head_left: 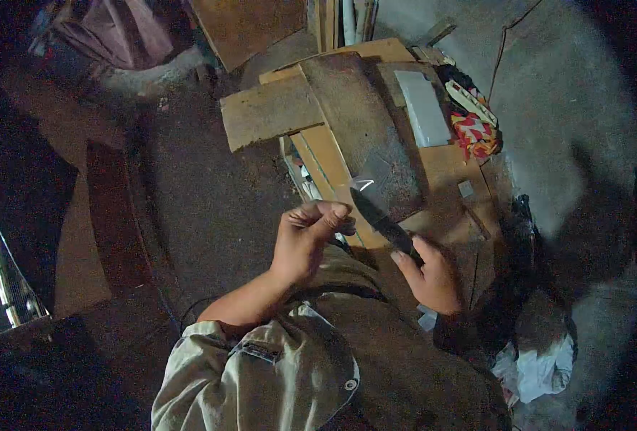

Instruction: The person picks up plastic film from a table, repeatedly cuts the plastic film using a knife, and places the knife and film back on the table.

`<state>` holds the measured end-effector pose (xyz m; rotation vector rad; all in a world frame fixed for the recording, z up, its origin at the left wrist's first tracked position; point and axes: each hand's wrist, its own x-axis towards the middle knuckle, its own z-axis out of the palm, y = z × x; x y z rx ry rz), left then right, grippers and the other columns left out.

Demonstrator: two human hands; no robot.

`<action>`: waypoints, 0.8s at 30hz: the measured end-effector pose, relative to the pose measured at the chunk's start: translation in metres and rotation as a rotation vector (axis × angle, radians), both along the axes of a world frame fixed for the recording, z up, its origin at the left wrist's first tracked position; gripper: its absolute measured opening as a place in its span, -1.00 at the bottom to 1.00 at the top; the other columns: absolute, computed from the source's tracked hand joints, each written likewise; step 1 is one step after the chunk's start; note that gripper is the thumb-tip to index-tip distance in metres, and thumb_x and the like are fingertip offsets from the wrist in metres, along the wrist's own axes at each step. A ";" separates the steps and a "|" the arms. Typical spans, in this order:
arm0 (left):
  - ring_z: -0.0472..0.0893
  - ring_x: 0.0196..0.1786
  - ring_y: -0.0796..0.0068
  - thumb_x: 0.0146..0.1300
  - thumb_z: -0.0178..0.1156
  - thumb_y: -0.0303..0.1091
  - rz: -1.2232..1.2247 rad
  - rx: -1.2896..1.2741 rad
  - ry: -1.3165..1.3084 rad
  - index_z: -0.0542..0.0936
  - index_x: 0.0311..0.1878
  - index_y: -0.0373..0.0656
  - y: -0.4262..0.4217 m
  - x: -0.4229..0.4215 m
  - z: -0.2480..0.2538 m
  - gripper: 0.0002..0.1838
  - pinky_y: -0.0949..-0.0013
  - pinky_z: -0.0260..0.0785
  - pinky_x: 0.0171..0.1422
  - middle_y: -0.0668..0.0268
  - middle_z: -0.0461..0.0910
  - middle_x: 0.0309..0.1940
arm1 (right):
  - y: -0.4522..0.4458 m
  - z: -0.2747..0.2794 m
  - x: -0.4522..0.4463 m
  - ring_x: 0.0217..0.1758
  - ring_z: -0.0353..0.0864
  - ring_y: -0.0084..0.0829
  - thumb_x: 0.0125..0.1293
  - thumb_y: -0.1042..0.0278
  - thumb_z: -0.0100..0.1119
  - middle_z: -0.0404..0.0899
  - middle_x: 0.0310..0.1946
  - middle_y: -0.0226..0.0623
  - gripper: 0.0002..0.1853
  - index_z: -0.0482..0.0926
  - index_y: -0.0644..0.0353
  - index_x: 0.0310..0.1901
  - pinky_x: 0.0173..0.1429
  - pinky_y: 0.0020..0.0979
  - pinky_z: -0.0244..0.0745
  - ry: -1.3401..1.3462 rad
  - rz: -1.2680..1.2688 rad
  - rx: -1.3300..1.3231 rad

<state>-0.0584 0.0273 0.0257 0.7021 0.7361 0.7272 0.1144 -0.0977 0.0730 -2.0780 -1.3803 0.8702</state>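
My right hand (435,280) grips a dark, long knife-like tool (381,221) between thumb and fingers. Its narrow end points up and left, over the work surface. Close to that tip shows a small white V-shaped sliver (363,185); whether it touches the tool I cannot tell. My left hand (305,241) is closed, thumb pressed to the forefinger, just left of the tool. Anything in that pinch is too small or hidden to make out. Beneath the tool lies a worn dark board (361,108) on a cardboard-covered surface (444,169).
A pale rectangular block (424,108) lies right of the board, beside a red and yellow patterned cloth (476,135). A loose cardboard piece (271,111) juts out at left. White crumpled material (541,370) sits low right; a shiny glass-like panel (6,280) stands far left.
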 end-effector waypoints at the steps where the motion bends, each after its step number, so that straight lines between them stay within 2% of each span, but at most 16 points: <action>1: 0.59 -0.38 0.54 0.21 0.21 -0.34 -0.004 0.004 -0.002 0.61 -0.27 -0.30 -0.002 -0.001 -0.001 -0.81 0.48 0.41 -0.27 0.29 0.62 -0.45 | 0.002 -0.006 -0.001 -0.16 0.52 0.07 0.28 0.21 0.08 0.51 -0.30 0.11 -0.66 0.42 0.32 -0.05 -0.13 -0.23 0.41 -0.002 0.001 0.052; 4: 0.59 -0.35 0.53 0.22 0.21 -0.35 -0.103 0.041 0.044 0.60 -0.25 -0.31 -0.006 -0.001 -0.001 -0.81 0.46 0.44 -0.22 0.26 0.63 -0.41 | 0.010 -0.016 -0.003 -0.15 0.51 0.08 0.28 0.22 0.08 0.50 -0.29 0.13 -0.65 0.42 0.34 -0.04 -0.11 -0.20 0.40 0.000 0.007 0.131; 5: 0.54 -0.42 0.62 0.23 0.20 -0.33 -0.096 0.061 0.055 0.61 -0.33 -0.25 -0.010 0.000 0.004 -0.84 0.52 0.35 -0.32 0.33 0.63 -0.45 | 0.012 -0.017 -0.003 -0.15 0.51 0.09 0.28 0.22 0.08 0.50 -0.29 0.14 -0.64 0.41 0.35 -0.04 -0.11 -0.19 0.40 0.005 0.016 0.158; 9: 0.55 -0.40 0.61 0.22 0.20 -0.33 -0.101 0.079 0.037 0.62 -0.34 -0.24 -0.014 -0.001 -0.006 -0.84 0.51 0.37 -0.29 0.32 0.63 -0.45 | 0.015 -0.021 -0.001 -0.10 0.51 0.09 0.27 0.21 0.09 0.50 -0.25 0.18 -0.61 0.42 0.39 -0.03 -0.09 -0.19 0.40 -0.034 0.017 0.123; 11: 0.55 -0.40 0.61 0.22 0.20 -0.34 -0.107 0.053 0.084 0.62 -0.35 -0.25 -0.013 -0.003 -0.004 -0.84 0.50 0.38 -0.26 0.32 0.63 -0.45 | 0.011 -0.032 0.001 -0.19 0.54 -0.02 0.25 0.25 0.14 0.52 -0.24 0.12 -0.65 0.45 0.40 -0.11 -0.13 -0.27 0.40 -0.205 -0.005 0.262; 12: 0.55 -0.40 0.61 0.22 0.20 -0.34 -0.108 0.054 0.084 0.62 -0.35 -0.25 -0.012 -0.005 -0.005 -0.84 0.50 0.38 -0.26 0.32 0.63 -0.45 | 0.012 -0.027 0.003 -0.19 0.54 -0.02 0.25 0.25 0.14 0.52 -0.24 0.12 -0.65 0.45 0.40 -0.11 -0.13 -0.27 0.40 -0.205 -0.006 0.263; 14: 0.55 -0.38 0.57 0.22 0.20 -0.39 -0.159 0.114 0.059 0.60 -0.28 -0.31 -0.009 -0.008 -0.008 -0.85 0.47 0.41 -0.24 0.30 0.63 -0.44 | 0.015 -0.015 0.011 -0.07 0.54 0.03 0.24 0.19 0.15 0.50 -0.15 0.21 -0.55 0.44 0.46 -0.03 -0.05 -0.25 0.42 -0.066 -0.035 0.049; 15: 0.55 -0.38 0.57 0.22 0.20 -0.39 -0.159 0.116 0.060 0.60 -0.28 -0.31 -0.006 -0.010 -0.008 -0.85 0.47 0.41 -0.24 0.30 0.63 -0.44 | 0.006 -0.019 0.016 -0.01 0.52 0.02 0.23 0.16 0.15 0.49 -0.12 0.24 -0.49 0.41 0.47 0.04 0.00 -0.27 0.42 -0.196 -0.058 0.067; 16: 0.55 -0.38 0.57 0.22 0.20 -0.40 -0.201 0.083 0.057 0.60 -0.29 -0.32 -0.003 -0.013 -0.006 -0.85 0.47 0.41 -0.22 0.30 0.62 -0.45 | 0.004 -0.019 0.025 -0.01 0.52 0.02 0.23 0.16 0.15 0.49 -0.12 0.24 -0.49 0.41 0.47 0.04 0.00 -0.27 0.42 -0.195 -0.058 0.067; 18: 0.55 -0.38 0.57 0.21 0.20 -0.40 -0.244 0.052 0.052 0.60 -0.30 -0.33 0.002 -0.021 -0.006 -0.85 0.47 0.40 -0.20 0.30 0.62 -0.45 | 0.008 -0.010 0.038 0.00 0.51 0.05 0.25 0.14 0.14 0.49 -0.11 0.24 -0.49 0.41 0.45 0.05 0.00 -0.25 0.41 -0.378 -0.207 0.040; 19: 0.55 -0.37 0.57 0.21 0.20 -0.42 -0.341 0.151 0.095 0.60 -0.30 -0.33 0.004 -0.025 -0.006 -0.86 0.47 0.40 -0.19 0.31 0.62 -0.45 | 0.010 -0.001 0.040 -0.22 0.59 -0.01 0.26 0.14 0.11 0.55 -0.31 0.13 -0.62 0.49 0.32 -0.08 -0.16 -0.21 0.44 -0.458 -0.262 0.125; 20: 0.54 -0.37 0.58 0.20 0.21 -0.43 -0.433 0.250 0.138 0.59 -0.29 -0.33 0.005 -0.027 -0.006 -0.87 0.47 0.40 -0.19 0.32 0.62 -0.44 | 0.011 -0.001 0.044 -0.22 0.59 -0.01 0.26 0.14 0.11 0.55 -0.31 0.13 -0.62 0.49 0.32 -0.08 -0.16 -0.21 0.44 -0.457 -0.259 0.126; 22: 0.55 -0.34 0.56 0.19 0.20 -0.45 -0.454 0.149 0.073 0.59 -0.29 -0.31 0.000 -0.029 -0.025 -0.89 0.42 0.41 -0.17 0.32 0.62 -0.41 | 0.008 -0.002 0.051 -0.34 0.59 -0.12 0.25 0.12 0.13 0.58 -0.38 -0.02 -0.64 0.51 0.28 -0.11 -0.23 -0.28 0.43 -0.110 -0.236 0.116; 23: 0.56 -0.31 0.53 0.18 0.20 -0.45 -0.513 0.330 0.107 0.59 -0.29 -0.31 -0.003 -0.028 -0.036 -0.89 0.40 0.42 -0.16 0.30 0.62 -0.39 | 0.007 -0.007 0.044 -0.44 0.52 -0.36 0.21 0.16 0.20 0.57 -0.45 -0.22 -0.68 0.53 0.25 -0.16 -0.28 -0.38 0.40 0.159 -0.232 0.117; 24: 0.58 -0.29 0.51 0.18 0.20 -0.46 -0.571 0.515 0.139 0.59 -0.28 -0.31 -0.004 -0.026 -0.041 -0.89 0.38 0.43 -0.15 0.28 0.63 -0.36 | 0.009 -0.015 0.034 -0.43 0.47 -0.54 0.16 0.25 0.28 0.57 -0.46 -0.39 -0.75 0.56 0.23 -0.22 -0.30 -0.44 0.38 0.375 -0.178 0.258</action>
